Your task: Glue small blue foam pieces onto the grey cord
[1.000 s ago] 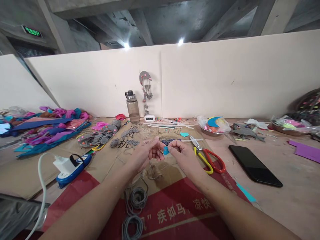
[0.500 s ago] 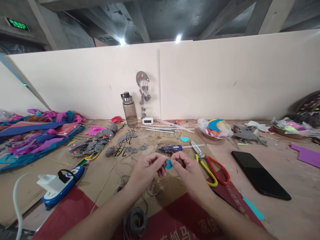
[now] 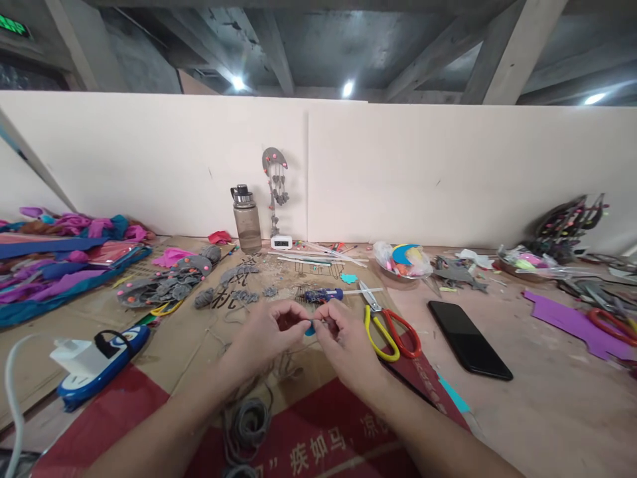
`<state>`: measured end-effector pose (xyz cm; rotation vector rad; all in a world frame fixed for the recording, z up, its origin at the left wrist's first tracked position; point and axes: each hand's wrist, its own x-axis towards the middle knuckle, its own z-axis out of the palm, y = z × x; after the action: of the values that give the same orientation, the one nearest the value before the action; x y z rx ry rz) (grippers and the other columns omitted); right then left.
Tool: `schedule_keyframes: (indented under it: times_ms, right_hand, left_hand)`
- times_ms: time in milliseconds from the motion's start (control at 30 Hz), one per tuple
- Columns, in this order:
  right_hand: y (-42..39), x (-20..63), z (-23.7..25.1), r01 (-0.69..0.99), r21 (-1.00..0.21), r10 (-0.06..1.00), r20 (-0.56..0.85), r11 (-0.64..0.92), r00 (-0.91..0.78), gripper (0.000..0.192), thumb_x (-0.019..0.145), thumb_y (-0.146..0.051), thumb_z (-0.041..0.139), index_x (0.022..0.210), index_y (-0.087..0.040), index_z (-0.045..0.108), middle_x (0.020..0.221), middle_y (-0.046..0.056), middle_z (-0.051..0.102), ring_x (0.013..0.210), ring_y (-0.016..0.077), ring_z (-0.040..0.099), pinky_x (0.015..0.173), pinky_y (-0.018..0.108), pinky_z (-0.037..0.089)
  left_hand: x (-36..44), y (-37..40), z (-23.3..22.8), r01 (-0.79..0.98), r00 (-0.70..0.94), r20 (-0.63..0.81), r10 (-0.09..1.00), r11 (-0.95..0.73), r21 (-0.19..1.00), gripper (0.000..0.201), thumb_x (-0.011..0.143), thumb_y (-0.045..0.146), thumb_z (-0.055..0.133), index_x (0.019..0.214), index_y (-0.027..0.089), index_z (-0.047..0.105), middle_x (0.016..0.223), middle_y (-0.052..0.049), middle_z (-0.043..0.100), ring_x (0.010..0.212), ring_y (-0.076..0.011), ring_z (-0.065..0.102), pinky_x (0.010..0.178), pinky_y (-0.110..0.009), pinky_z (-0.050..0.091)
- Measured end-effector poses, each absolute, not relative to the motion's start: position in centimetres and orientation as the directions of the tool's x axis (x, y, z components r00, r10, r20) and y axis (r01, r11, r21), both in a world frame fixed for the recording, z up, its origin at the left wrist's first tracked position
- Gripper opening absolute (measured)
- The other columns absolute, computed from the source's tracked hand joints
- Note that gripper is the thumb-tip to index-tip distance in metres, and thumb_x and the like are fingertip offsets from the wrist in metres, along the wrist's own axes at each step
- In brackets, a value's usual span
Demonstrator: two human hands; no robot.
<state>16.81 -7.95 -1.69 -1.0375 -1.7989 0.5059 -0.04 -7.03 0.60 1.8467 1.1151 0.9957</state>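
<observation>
Between both pinching hands (image 3: 304, 332), blue piece (image 3: 310, 328)

White Chinese characters are printed on the red cardboard sheet (image 3: 318, 431) at 6 o'clock; "疾如马" and "凉" can be read, while the rest is cut off by the forearms. Large black characters are printed on the brown cardboard (image 3: 199, 332) toward 11 o'clock, of which "机" can be made out. A green lit sign (image 3: 12, 25) is seen at 10 o'clock under the ceiling, its text illegible. Digits on the small white clock (image 3: 281, 241) are too small to be read.
</observation>
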Motion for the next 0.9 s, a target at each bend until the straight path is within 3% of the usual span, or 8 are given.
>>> schedule_keyframes:
  times_ms: [367,533,900]
  right_hand:
    - [-7.2,16.7,-2.3,0.489,-0.607,0.756,0.627,0.626,-0.189,0.012,0.085,-0.015,0.049,0.074,-0.020,0.051,0.073,0.000,0.052,0.070,0.0138,0.048,0.063,0.026,0.033]
    - [-7.1,16.8,-3.3,0.532,-0.546,0.727,0.653,0.647,-0.213,0.010,0.085,-0.015,0.049,0.076,-0.019,0.051,0.077,0.001,0.052,0.071,0.0139,0.048,0.065,0.027,0.034]
    - [-7.6,16.9,-2.7,0.528,-0.572,0.750,0.625,0.628,-0.215,0.012,0.089,-0.017,0.047,0.078,-0.019,0.052,0.078,0.001,0.053,0.073,0.0143,0.048,0.064,0.027,0.034]
  left_hand:
    - [-0.6,-6.0,0.3,0.363,0.372,0.099,0.923,-0.243,0.899,0.027,0.078,0.040,0.064,0.086,0.015,0.069,0.062,-0.002,0.065,0.054,-0.0118,0.055,0.049,-0.021,0.040]
    - [-0.3,-6.4,0.3,0.485,0.347,0.182,0.920,-0.342,0.805,0.020,0.081,0.033,0.060,0.081,0.018,0.073,0.063,-0.001,0.067,0.053,-0.0106,0.055,0.052,-0.021,0.042]
    - [-0.2,-6.8,0.6,0.432,0.325,0.188,0.927,-0.322,0.842,0.021,0.081,0.037,0.061,0.085,0.020,0.074,0.066,0.000,0.070,0.051,-0.0108,0.057,0.050,-0.020,0.042]
